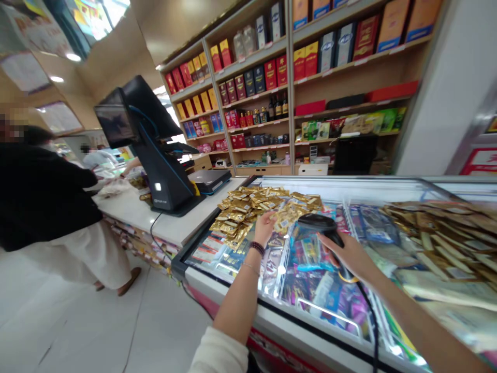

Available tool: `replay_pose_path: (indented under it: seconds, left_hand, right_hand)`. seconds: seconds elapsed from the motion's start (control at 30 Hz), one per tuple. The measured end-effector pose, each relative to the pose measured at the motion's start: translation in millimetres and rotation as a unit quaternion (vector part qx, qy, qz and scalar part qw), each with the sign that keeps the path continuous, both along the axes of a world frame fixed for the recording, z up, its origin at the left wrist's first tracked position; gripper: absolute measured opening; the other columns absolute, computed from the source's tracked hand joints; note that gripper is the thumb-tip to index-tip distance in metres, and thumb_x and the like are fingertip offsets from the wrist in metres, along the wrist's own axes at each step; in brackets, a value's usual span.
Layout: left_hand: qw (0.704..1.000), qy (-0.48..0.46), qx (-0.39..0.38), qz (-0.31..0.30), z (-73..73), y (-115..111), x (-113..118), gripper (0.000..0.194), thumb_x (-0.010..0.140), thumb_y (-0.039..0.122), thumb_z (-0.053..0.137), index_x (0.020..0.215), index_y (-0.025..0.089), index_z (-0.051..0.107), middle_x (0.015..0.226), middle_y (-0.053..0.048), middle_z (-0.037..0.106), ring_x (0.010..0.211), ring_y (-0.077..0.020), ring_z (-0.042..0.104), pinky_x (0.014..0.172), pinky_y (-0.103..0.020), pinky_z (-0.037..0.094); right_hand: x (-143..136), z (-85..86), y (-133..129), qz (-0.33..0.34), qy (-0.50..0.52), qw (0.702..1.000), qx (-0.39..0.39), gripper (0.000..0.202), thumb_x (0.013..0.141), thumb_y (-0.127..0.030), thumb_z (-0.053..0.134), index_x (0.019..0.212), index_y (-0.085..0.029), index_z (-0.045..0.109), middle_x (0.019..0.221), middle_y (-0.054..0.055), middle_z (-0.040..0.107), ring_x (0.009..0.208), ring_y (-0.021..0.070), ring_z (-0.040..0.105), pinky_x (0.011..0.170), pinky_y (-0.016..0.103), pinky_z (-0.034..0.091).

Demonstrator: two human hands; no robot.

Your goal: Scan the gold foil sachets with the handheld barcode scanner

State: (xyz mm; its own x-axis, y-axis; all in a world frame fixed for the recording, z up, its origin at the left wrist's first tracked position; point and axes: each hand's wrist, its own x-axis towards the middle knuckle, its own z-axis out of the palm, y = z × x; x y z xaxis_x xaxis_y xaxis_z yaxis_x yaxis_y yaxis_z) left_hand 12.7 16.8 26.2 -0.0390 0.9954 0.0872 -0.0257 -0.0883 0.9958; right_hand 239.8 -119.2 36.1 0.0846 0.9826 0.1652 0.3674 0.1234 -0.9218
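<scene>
My right hand is wrapped round the handle of a black barcode scanner, whose head points left over the freezer's glass top. A cord runs down from its handle. My left hand, with a beaded bracelet at the wrist, pinches the edge of a gold packet just left of the scanner head. Behind and left of that hand, a heap of shiny gold packets lies on the glass. My left fingertips are partly hidden by the hand itself.
Beneath the glass of the chest freezer lie colourful packages in wire baskets. More brown-gold packets lie to the right. On the counter at left stand a black checkout terminal and a scale. A person in black stands far left; boxed-goods shelves rise behind.
</scene>
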Motion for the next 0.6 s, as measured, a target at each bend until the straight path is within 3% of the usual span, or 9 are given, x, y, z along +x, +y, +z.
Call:
replay_pose_path:
  seconds: [0.13,0.2,0.3,0.43,0.6]
  left_hand:
    - [0.999,-0.01,-0.017,-0.04,-0.9,-14,17,0.052,0.061,0.047,0.094,0.097,0.013,0.078,0.056,0.006,0.054,0.053,-0.0128,0.057,0.059,-0.026,0.052]
    - [0.999,-0.021,-0.01,-0.032,-4.8,-14,27,0.059,0.055,0.052,0.094,0.097,0.014,0.077,0.056,0.007,0.054,0.056,-0.014,0.06,0.06,-0.027,0.053]
    - [0.996,-0.042,-0.006,-0.083,-10.2,-13,55,0.065,0.051,0.055,0.094,0.1,0.016,0.077,0.061,0.004,0.063,0.063,-0.0191,0.068,0.068,-0.033,0.059]
    - [0.987,-0.069,-0.014,-0.143,-10.2,-29,115,0.07,0.048,0.059,0.094,0.102,0.018,0.078,0.072,-0.002,0.074,0.071,-0.025,0.074,0.073,-0.038,0.062]
    - [0.96,-0.158,-0.036,-0.23,-2.9,-58,212,0.066,0.052,0.056,0.096,0.103,0.017,0.079,0.084,-0.008,0.08,0.085,-0.0309,0.08,0.083,-0.043,0.066]
  right_hand:
    - [39,6.8,-20,-0.066,0.114,0.99,0.042,0.055,0.079,-0.078,0.069,0.068,-0.026,0.056,0.048,-0.003,0.059,0.035,0.0131,0.05,0.041,0.028,0.039]
    - [67,9.8,-35,-0.129,0.134,0.981,0.061,0.055,0.078,-0.077,0.07,0.068,-0.026,0.055,0.047,-0.004,0.056,0.035,0.0123,0.049,0.039,0.026,0.036]
    - [116,13.0,-65,-0.22,0.132,0.963,0.086,0.054,0.078,-0.077,0.069,0.066,-0.026,0.055,0.045,-0.005,0.052,0.035,0.0122,0.048,0.04,0.026,0.036]
    - [181,13.7,-114,-0.323,0.118,0.932,0.111,0.056,0.073,-0.079,0.069,0.062,-0.027,0.052,0.045,-0.004,0.053,0.034,0.0123,0.046,0.04,0.028,0.035]
    - [248,12.3,-168,-0.414,0.092,0.899,0.105,0.058,0.07,-0.081,0.068,0.057,-0.027,0.053,0.037,-0.002,0.052,0.031,0.0148,0.047,0.039,0.029,0.035]
